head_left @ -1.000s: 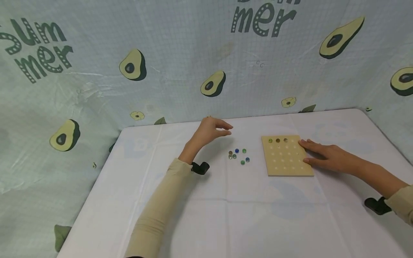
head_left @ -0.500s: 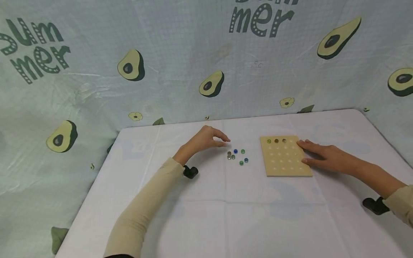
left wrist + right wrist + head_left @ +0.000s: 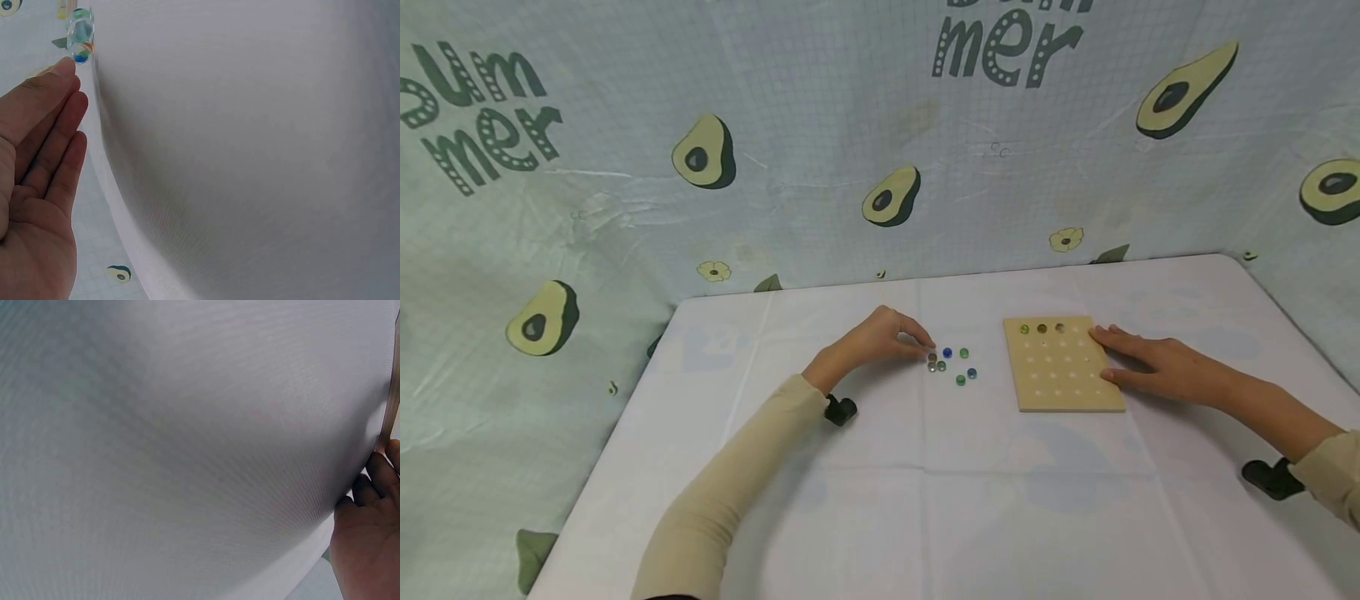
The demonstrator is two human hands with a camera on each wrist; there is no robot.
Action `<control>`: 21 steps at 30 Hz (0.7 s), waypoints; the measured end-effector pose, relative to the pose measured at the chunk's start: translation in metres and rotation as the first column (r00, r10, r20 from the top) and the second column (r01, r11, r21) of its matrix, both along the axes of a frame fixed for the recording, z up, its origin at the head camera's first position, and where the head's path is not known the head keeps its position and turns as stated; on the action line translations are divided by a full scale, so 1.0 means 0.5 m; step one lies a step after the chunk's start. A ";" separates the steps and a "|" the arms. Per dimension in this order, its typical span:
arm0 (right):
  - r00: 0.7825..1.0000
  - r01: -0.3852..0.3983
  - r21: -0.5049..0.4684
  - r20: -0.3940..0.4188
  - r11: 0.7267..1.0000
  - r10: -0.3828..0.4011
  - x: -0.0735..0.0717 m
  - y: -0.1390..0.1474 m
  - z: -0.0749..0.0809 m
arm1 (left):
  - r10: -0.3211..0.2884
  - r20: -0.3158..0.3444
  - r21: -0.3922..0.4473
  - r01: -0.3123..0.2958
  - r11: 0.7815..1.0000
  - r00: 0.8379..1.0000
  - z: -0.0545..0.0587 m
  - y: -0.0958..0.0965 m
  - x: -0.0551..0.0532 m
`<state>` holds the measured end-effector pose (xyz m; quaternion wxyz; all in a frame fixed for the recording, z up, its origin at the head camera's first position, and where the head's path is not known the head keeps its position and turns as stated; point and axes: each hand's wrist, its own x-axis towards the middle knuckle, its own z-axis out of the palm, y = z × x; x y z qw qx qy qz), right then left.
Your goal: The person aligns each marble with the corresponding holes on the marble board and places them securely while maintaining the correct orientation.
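Observation:
My left hand (image 3: 880, 335) reaches down to the loose glass marbles, its thumb and index fingertips close by a brown marble (image 3: 932, 357). In the left wrist view the left hand (image 3: 37, 175) has its other fingers loosely extended, and several marbles (image 3: 80, 52) show just past the fingertips. I cannot tell whether they touch. My right hand (image 3: 1165, 367) rests with extended fingers on the right edge of a square yellowish board (image 3: 1033, 402) dimpled with rows of hollows. Three marbles (image 3: 1042, 328) sit in its far row. The right wrist view shows this hand (image 3: 369, 531) against the board's edge (image 3: 392, 400).
Between the left hand and the board lie more loose marbles, among them a blue marble (image 3: 947, 352) and a green marble (image 3: 960, 380). A white cloth (image 3: 865, 508) covers the table. Behind it hangs a sheet (image 3: 805, 183) printed with avocados.
My left hand has come down and slightly nearer the camera, from above and behind the loose marbles to right beside them. The right hand and the board have stayed put.

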<state>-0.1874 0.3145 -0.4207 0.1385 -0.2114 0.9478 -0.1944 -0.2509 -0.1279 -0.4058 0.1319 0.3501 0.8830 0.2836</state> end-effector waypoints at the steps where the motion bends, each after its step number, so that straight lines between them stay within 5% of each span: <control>1: 1.000 -0.001 0.000 -0.001 1.000 0.001 0.000 0.000 0.000 | -0.010 0.001 0.005 0.010 1.000 1.000 -0.002 0.001 0.001; 21: 1.000 -0.003 0.032 -0.009 0.999 0.003 -0.004 0.000 0.002 | -0.110 -0.077 -0.051 0.106 0.993 0.991 -0.007 0.022 0.003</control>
